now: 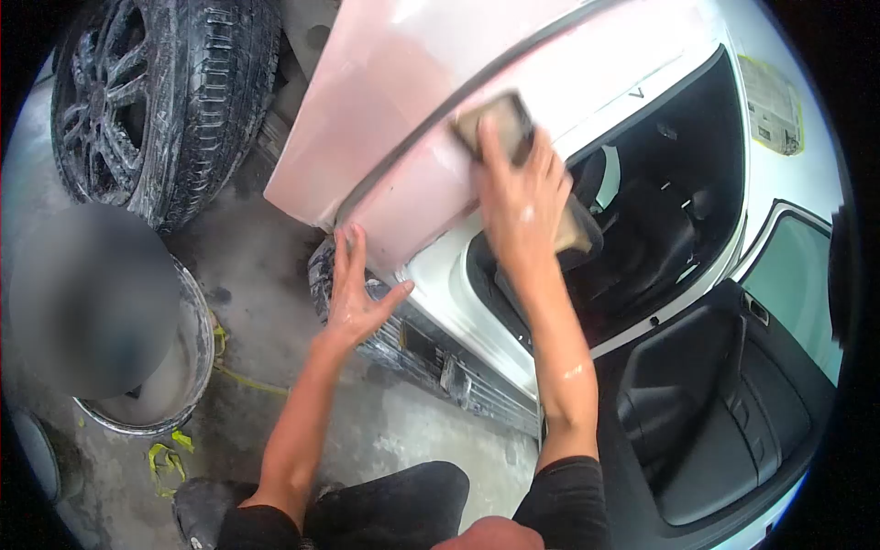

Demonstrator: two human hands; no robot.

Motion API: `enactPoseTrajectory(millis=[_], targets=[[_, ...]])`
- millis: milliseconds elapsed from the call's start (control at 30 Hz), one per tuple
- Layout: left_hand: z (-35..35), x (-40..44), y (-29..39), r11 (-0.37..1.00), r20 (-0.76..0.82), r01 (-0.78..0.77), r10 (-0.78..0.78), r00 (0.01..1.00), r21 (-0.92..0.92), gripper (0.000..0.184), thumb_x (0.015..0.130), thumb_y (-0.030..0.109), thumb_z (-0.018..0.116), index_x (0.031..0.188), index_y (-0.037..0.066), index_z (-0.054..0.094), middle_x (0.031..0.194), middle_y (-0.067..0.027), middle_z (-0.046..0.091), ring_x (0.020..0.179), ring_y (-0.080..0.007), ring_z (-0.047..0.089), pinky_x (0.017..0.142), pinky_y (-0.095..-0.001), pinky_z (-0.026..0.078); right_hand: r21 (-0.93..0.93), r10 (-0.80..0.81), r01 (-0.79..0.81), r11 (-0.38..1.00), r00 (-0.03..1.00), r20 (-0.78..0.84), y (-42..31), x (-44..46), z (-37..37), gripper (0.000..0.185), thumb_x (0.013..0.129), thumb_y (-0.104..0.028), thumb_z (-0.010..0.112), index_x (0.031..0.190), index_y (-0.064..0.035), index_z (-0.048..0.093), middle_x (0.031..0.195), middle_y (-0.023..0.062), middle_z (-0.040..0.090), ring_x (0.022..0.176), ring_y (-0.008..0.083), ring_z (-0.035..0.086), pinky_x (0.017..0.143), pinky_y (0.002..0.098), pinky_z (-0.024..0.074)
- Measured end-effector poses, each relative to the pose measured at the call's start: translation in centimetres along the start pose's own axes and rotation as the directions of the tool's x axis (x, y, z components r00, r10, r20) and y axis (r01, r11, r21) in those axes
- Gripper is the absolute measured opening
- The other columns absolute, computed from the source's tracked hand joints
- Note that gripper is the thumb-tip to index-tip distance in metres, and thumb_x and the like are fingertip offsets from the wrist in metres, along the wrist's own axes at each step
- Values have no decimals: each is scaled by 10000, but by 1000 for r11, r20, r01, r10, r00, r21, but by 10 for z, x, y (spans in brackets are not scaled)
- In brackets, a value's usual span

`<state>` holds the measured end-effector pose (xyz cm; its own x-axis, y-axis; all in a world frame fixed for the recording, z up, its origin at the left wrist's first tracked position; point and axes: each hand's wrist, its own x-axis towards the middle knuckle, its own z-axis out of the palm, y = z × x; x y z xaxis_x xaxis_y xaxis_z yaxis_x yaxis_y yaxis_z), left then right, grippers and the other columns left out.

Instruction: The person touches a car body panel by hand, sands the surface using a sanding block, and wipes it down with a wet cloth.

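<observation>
My right hand (524,206) is wrapped round a tan and dark sanding block (493,124), blurred by motion, against the pinkish-white car body panel (426,197). The block lies just below a dark curved seam. Against the panel's lower left edge rests my left hand (353,298), fingers spread and holding nothing. Beneath my right wrist, a tan and dark object (576,229) shows in part at the window opening; what it is I cannot make out.
A dusty wheel (215,92) stands at the upper left, above a round bucket (197,316). Yellow-green tape scraps (167,463) lie on the floor. On the right, an open black-lined car door (724,412) adjoins the dark car interior (642,229). Newspaper (775,110) is taped farther back.
</observation>
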<state>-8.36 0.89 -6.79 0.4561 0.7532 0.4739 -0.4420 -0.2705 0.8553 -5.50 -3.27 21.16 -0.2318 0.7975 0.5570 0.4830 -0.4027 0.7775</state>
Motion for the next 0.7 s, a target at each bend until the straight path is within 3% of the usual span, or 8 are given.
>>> enactPoseTrajectory(millis=[133, 200, 233, 300, 400, 500, 633, 700], targets=[[3, 0, 3, 999, -25, 0, -1, 1000, -40, 1264, 880, 501, 884, 1757, 27, 107, 1755, -418, 79, 1660, -541, 79, 1323, -574, 201, 25, -89, 89, 996, 996, -7, -1, -16, 0, 594, 936, -141, 689, 1515, -252, 610, 1424, 312, 516, 1245, 482, 564, 1009, 624, 470], [5, 0, -2, 1000, -25, -13, 13, 1000, 6, 1281, 873, 490, 897, 1765, 61, 84, 1776, -379, 65, 1675, -493, 71, 1325, -555, 234, -18, -47, 47, 999, 999, -6, -6, 18, -6, 594, 941, -132, 664, 1523, -229, 594, 1385, 303, 518, 1199, 471, 568, 983, 604, 469], [5, 0, -3, 999, -32, -24, 25, 999, 27, 1290, 870, 485, 903, 1768, 78, 72, 1786, -359, 57, 1683, -469, 67, 1326, -545, 250, -63, -102, 96, 993, 989, -108, -5, 26, 0, 590, 942, -137, 664, 1521, -221, 589, 1366, 301, 522, 1166, 463, 571, 946, 585, 472], [9, 1, -8, 998, -40, -53, 54, 998, 21, 1291, 868, 489, 903, 1768, 77, 74, 1782, -368, 54, 1681, -475, 75, 1325, -545, 251, -39, 19, -20, 999, 999, -34, -15, 19, -2, 615, 935, -133, 676, 1536, -221, 582, 1386, 314, 517, 1190, 470, 569, 946, 571, 471], [3, 3, 0, 1000, -25, -11, 11, 1000, 18, 1289, 868, 496, 902, 1767, 69, 82, 1777, -380, 55, 1676, -487, 88, 1323, -547, 252, 35, -121, 120, 992, 992, 25, -25, -17, -1, 632, 963, -125, 645, 1581, -213, 547, 1443, 355, 494, 1243, 495, 553, 952, 581, 474], [4, 2, 0, 1000, -25, -1, 1, 1000, 0, 1298, 862, 540, 886, 1756, 28, 96, 1750, -425, 67, 1656, -543, 91, 1323, -568, 220, -33, -191, 191, 981, 981, 6, -18, 2, 0, 628, 966, -142, 651, 1581, -219, 545, 1447, 364, 488, 1243, 497, 550, 954, 599, 472], [6, 2, -1, 999, -28, -1, 1, 1000, -32, 1310, 856, 561, 880, 1753, 14, 98, 1741, -441, 63, 1643, -573, 101, 1320, -585, 209, 37, -62, 60, 998, 996, 59, -26, 3, -1, 660, 939, -131, 659, 1583, -222, 543, 1421, 348, 498, 1230, 495, 550, 969, 618, 462], [1, 2, 1, 1000, -11, 23, -23, 1000, -4, 1298, 859, 526, 897, 1760, 44, 97, 1756, -415, 64, 1659, -530, 106, 1320, -557, 241, 46, -99, 95, 994, 992, 78, -25, -2, -6, 657, 935, -130, 658, 1577, -215, 546, 1409, 335, 499, 1221, 491, 547, 961, 611, 466]])
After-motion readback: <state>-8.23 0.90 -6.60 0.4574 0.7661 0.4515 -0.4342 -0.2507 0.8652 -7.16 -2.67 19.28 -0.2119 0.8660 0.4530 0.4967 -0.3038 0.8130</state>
